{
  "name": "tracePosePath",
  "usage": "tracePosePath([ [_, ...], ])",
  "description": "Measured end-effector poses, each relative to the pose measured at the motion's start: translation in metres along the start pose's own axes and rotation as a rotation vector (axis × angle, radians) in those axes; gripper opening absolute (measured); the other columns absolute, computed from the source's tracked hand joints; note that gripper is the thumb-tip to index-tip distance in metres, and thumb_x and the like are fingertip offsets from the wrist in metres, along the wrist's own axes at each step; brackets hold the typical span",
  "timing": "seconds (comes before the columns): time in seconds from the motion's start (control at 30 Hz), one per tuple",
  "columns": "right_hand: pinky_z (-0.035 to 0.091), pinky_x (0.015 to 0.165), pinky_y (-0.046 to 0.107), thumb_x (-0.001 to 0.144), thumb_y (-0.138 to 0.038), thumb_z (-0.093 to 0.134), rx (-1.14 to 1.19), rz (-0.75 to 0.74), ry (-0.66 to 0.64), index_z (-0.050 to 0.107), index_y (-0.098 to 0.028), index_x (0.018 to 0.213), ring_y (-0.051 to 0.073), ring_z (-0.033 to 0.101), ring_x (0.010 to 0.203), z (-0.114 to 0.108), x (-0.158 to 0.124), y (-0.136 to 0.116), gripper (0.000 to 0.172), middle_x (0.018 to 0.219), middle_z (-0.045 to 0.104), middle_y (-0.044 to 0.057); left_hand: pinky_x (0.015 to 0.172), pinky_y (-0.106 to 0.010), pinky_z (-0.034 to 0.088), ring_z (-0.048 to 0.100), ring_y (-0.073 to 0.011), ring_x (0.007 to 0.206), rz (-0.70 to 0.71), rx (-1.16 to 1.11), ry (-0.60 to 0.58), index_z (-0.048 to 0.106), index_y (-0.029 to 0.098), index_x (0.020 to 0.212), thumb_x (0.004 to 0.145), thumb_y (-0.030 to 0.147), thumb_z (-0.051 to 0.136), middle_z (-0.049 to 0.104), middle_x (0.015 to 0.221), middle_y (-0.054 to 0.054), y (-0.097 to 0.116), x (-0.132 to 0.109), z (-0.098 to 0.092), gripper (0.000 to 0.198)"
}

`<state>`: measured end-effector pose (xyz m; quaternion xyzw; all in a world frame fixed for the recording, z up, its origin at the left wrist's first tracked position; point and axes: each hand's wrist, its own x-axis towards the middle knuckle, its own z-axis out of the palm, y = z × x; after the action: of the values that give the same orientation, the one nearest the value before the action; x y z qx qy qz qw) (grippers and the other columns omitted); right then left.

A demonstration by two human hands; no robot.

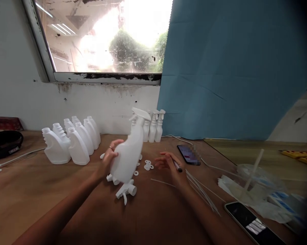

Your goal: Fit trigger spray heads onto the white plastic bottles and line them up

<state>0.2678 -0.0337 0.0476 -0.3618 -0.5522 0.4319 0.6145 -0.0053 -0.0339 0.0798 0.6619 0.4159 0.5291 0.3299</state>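
Observation:
My left hand (110,158) is wrapped around the lower side of a white spray bottle (129,153), which leans to the right above the table with its trigger head on top. Over the table to the right, my right hand (172,166) holds a pen (177,165), its dark end pointing back toward me, while the fingers reach toward the left. Loose white trigger heads (126,191) lie below the bottle. Small white washers (148,165) are scattered between the two hands. Thin white tubes (200,189) lie partly under my right forearm.
Several open white bottles (78,146) stand at the left. Bottles with spray heads (159,126) are lined up by the wall. A phone (189,154) lies behind my right hand, another phone (253,223) at front right. A cup with a straw (253,183) is at the right.

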Motion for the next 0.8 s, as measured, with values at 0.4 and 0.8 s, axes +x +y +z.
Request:
tracePosePath([
  [0.4,0.051,0.088,0.04,0.069,-0.05,0.073,0.41,0.299,-0.015,0.065,-0.018,0.084,0.027,0.067,0.092,0.03,-0.01,0.001,0.036,0.09,0.074,0.009,0.086,-0.034,0.043,0.054,-0.0248,0.101,-0.121,0.12,-0.467,0.05,0.022,0.128,0.086,0.045,0.046,0.057,0.122,-0.006,0.003,-0.033,-0.008,0.048],
  [0.8,0.04,0.104,0.043,0.073,-0.043,0.072,0.494,0.248,-0.072,0.064,-0.019,0.093,0.027,0.058,0.113,0.027,-0.012,-0.007,0.032,0.106,0.071,0.009,0.099,-0.043,0.038,0.046,-0.0318,0.118,-0.029,0.12,-0.637,0.038,0.027,0.138,0.065,0.049,0.07,0.044,0.135,-0.008,0.023,-0.051,-0.003,0.083],
])
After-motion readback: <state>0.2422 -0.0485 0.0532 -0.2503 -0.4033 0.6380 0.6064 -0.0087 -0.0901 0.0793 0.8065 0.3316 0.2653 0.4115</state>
